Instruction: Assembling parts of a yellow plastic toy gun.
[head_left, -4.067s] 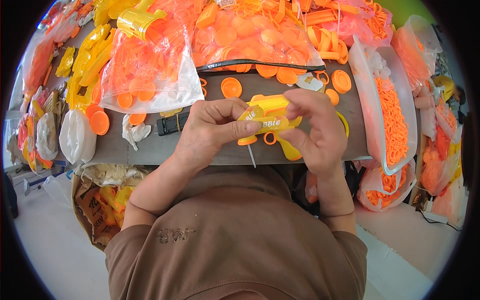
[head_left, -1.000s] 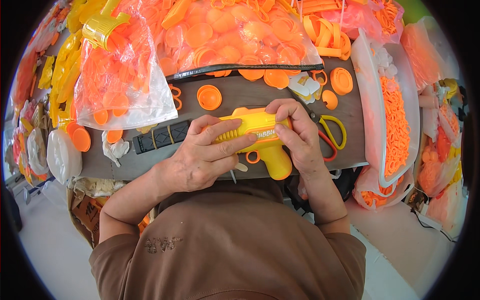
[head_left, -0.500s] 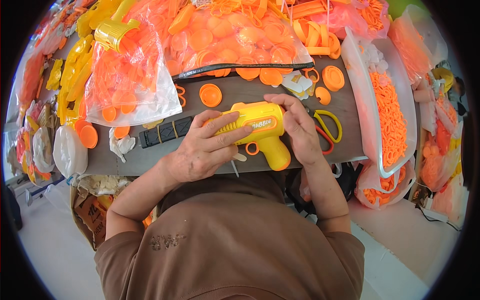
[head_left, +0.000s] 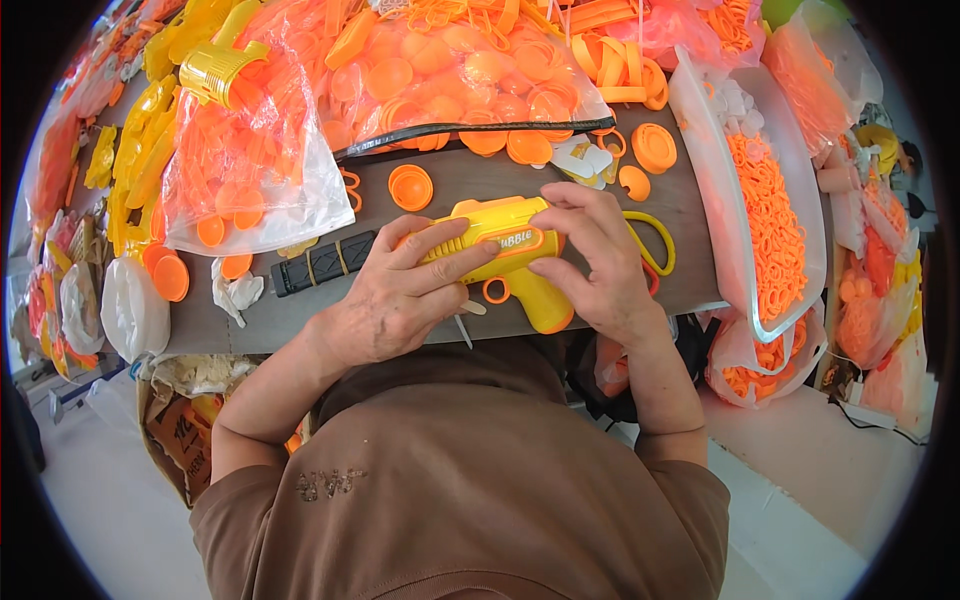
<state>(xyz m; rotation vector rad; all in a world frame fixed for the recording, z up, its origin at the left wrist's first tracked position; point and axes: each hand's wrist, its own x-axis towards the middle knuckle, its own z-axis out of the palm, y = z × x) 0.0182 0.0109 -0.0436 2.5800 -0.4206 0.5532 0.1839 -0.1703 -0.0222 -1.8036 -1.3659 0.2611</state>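
A yellow toy gun (head_left: 541,296) with an orange label and an orange trigger ring (head_left: 496,290) lies on its side between my hands, near the table's front edge. My left hand (head_left: 392,292) is closed over its left end, fingers across the ribbed part of the body. At the other end, my right hand (head_left: 600,255) grips the body, with the thumb on the side face and the fingers on top. The grip points down toward me. Left of the gun lies a black bar (head_left: 322,264) with bands around it, partly hidden by my left hand.
Scissors (head_left: 657,240) with yellow and red handles lie behind my right hand. Clear bags of orange parts (head_left: 440,90) cover the far side. A clear bin (head_left: 765,230) of small orange rings stands right. Yellow shells (head_left: 150,150) are piled left; orange caps (head_left: 410,187) lie loose.
My right hand has closed in on the gun's right end, its thumb now pressing the side. The left hand keeps its hold. The whole view has shifted slightly.
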